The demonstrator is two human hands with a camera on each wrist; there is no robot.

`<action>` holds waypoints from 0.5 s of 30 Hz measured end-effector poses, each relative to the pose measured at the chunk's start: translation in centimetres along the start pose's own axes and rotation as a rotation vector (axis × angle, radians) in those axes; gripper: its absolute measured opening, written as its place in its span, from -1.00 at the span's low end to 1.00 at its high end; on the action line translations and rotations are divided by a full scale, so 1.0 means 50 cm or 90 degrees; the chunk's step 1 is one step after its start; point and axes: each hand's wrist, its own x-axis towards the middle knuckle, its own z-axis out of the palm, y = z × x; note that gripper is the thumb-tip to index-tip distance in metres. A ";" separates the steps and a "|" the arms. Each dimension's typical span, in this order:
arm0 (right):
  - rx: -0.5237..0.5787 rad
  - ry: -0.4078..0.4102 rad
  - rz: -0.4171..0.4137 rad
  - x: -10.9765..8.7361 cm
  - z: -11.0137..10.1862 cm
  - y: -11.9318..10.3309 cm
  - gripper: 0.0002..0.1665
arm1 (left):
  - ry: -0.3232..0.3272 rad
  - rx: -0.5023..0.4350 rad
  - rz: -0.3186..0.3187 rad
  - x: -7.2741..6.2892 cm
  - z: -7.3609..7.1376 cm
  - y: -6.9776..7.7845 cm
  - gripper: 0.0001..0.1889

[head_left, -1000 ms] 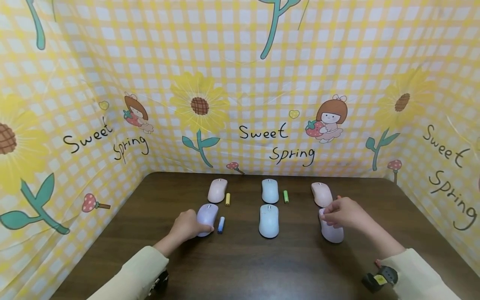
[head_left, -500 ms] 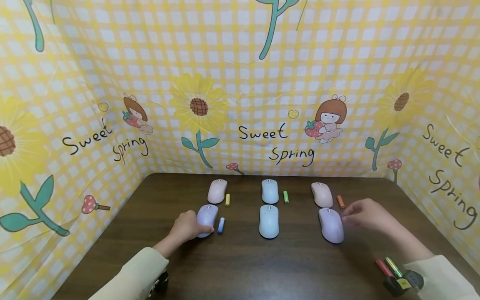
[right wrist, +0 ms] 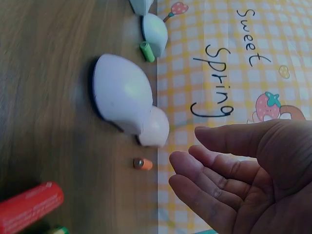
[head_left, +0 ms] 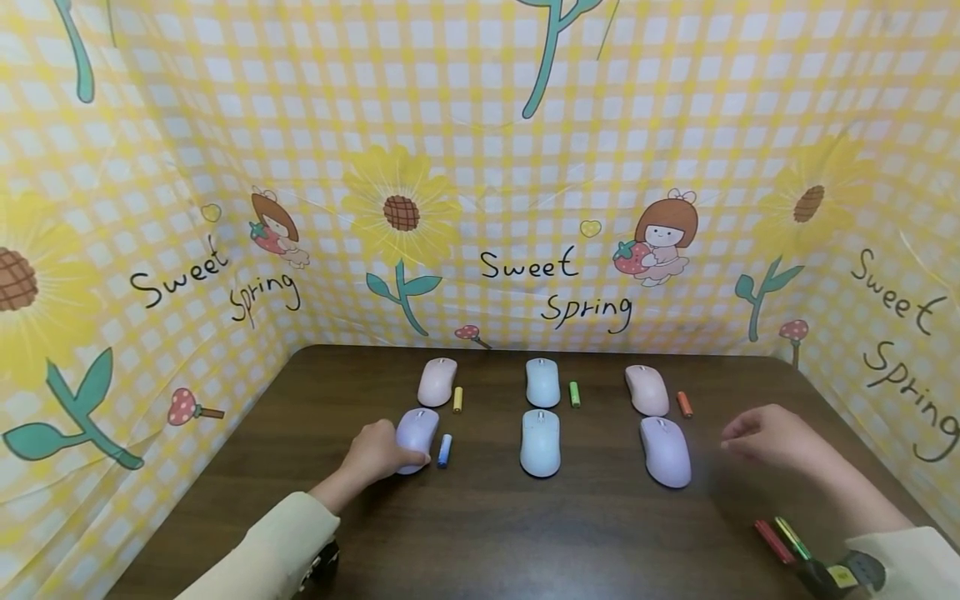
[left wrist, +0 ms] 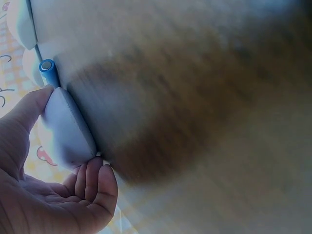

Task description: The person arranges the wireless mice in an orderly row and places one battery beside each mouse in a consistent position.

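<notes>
My left hand point(head_left: 371, 454) grips a purple computer mouse point(head_left: 417, 435) at the front left, thumb on one side and fingers on the other, as the left wrist view shows. Close to its right side a blue battery point(head_left: 445, 451) lies on the table. My right hand point(head_left: 776, 437) hovers above the table to the right of another purple mouse point(head_left: 666, 452). Its fingers are loosely curled, and nothing is in them in the right wrist view. Nearest to it, an orange battery point(head_left: 685, 405) lies beside the back right pink mouse point(head_left: 647, 390).
A pink mouse point(head_left: 437, 382) with a yellow battery point(head_left: 458, 400) sits back left. Two light blue mice, back point(head_left: 542, 382) and front point(head_left: 540, 444), stand mid-table, a green battery point(head_left: 575, 395) beside the back one. Red point(head_left: 773, 542) and yellow-green point(head_left: 792, 537) batteries lie front right.
My right hand has moved from over the front right purple mouse out to the right, uncovering that mouse, the orange battery and the front right batteries. My left hand keeps its grip in place.
</notes>
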 end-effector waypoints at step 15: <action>-0.036 -0.024 0.015 -0.027 -0.016 0.050 -0.75 | -0.001 -0.004 -0.002 -0.005 -0.003 0.006 -0.44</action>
